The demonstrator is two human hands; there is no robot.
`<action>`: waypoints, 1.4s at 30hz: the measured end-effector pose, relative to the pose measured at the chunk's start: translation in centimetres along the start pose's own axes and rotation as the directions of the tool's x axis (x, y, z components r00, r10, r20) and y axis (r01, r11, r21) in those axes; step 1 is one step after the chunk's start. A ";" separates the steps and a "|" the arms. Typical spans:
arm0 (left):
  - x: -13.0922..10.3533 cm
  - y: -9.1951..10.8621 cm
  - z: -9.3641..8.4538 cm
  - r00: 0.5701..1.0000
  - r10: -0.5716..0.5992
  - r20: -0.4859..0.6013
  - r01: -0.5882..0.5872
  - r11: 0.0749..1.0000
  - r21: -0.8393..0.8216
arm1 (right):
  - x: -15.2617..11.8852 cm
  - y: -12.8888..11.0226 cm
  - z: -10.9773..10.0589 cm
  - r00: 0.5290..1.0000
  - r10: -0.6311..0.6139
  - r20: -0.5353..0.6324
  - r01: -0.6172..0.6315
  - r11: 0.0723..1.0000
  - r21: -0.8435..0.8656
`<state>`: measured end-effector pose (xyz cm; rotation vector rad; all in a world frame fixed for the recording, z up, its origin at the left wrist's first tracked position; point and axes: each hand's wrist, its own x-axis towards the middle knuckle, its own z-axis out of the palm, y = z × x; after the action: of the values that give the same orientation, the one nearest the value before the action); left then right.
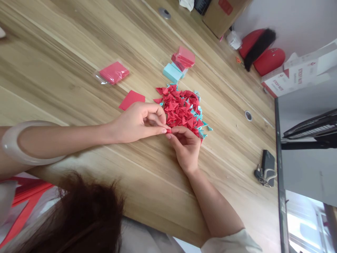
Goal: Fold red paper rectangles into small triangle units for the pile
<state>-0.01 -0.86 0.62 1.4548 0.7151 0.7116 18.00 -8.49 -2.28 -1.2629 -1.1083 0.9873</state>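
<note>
Between the fingertips of both my hands is a small red folded paper piece (169, 131). My left hand (139, 121) comes in from the left and pinches one end of it between thumb and fingers. From the lower right, my right hand (187, 144) pinches the other end. Fingers cover most of the piece, so its exact shape is hidden. Just beyond my hands lies a heap of red folded paper triangles (181, 109) mixed with light blue triangles (200, 116). Next to my left hand a flat red paper sheet (133, 99) rests on the wooden table (86, 98).
A clear-wrapped red paper pack (115, 72) lies at left. Behind the heap sit a light blue paper stack (172, 72) and a red paper stack (184, 57). Keys (262, 176) lie by a black case (268, 162). White boxes (292, 77) and a cardboard box (223, 15) stand farther back.
</note>
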 end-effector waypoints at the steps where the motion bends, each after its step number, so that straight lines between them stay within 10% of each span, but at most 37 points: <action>1: 0.0 0.0 0.0 1.000 -0.004 -0.003 0.004 1.000 0.000 | 0.0 0.0 0.0 1.000 -0.004 -0.005 0.004 1.000 -0.012; 12: 0.1 -0.2 -0.7 0.992 0.124 0.004 -0.119 0.949 0.292 | -0.4 0.4 -0.3 0.999 -0.042 -0.020 0.041 0.998 -0.053; 29: 0.0 -0.1 -0.4 0.994 0.104 0.026 -0.107 0.978 0.182 | -0.2 0.5 -0.3 0.999 -0.040 -0.030 0.038 0.999 -0.038; 42: -0.2 -0.4 -1.1 0.931 0.325 0.167 -0.365 0.819 0.443 | -0.1 0.6 -0.3 0.983 -0.182 -0.007 0.182 0.983 -0.037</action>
<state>-0.97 -0.33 0.27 2.0878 0.5824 0.7792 18.34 -8.59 -2.92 -1.1707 -1.2155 0.8262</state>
